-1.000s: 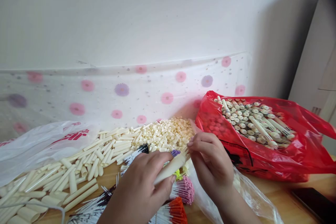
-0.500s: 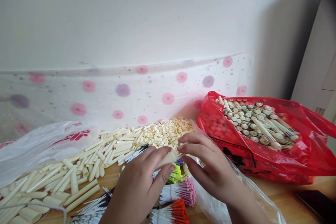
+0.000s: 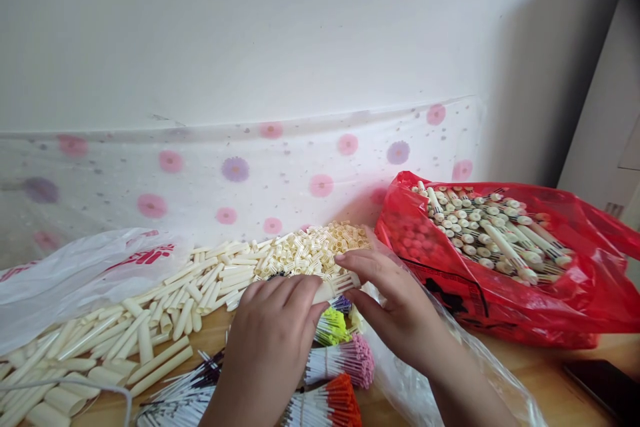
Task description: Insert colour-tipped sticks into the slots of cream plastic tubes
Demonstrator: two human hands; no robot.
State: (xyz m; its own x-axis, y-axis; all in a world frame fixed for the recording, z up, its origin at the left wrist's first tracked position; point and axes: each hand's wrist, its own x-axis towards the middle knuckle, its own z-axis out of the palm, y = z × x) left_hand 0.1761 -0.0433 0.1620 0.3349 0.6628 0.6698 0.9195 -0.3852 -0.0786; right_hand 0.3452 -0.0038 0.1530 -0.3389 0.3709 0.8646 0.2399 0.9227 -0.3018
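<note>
Close above the table's middle, my left hand (image 3: pixel 280 313) is wrapped around a cream plastic tube (image 3: pixel 326 291), most of which its fingers hide. At the tube's right end is a short slotted cream piece (image 3: pixel 345 283). My right hand (image 3: pixel 395 300) pinches that slotted piece between thumb and fingers. Below the hands lie bundles of thin white sticks with coloured tips: yellow-green (image 3: pixel 333 327), pink (image 3: pixel 357 360), orange-red (image 3: pixel 340 403) and purple (image 3: pixel 342 305). Dark-tipped sticks (image 3: pixel 185 393) lie left of my left forearm.
Loose cream tubes (image 3: pixel 190 293) and a heap of small slotted pieces (image 3: pixel 320 247) line the back. A red plastic bag (image 3: pixel 420 247) holding finished-looking tubes stands right. A white bag (image 3: pixel 90 280) lies left, clear plastic (image 3: pixel 400 373) under my right arm, a dark phone (image 3: pixel 605 387) at the right edge.
My right hand's fingers have closed in on the tube's right end, where the slotted piece now shows. My left hand's fingers have drawn closer together around the tube.
</note>
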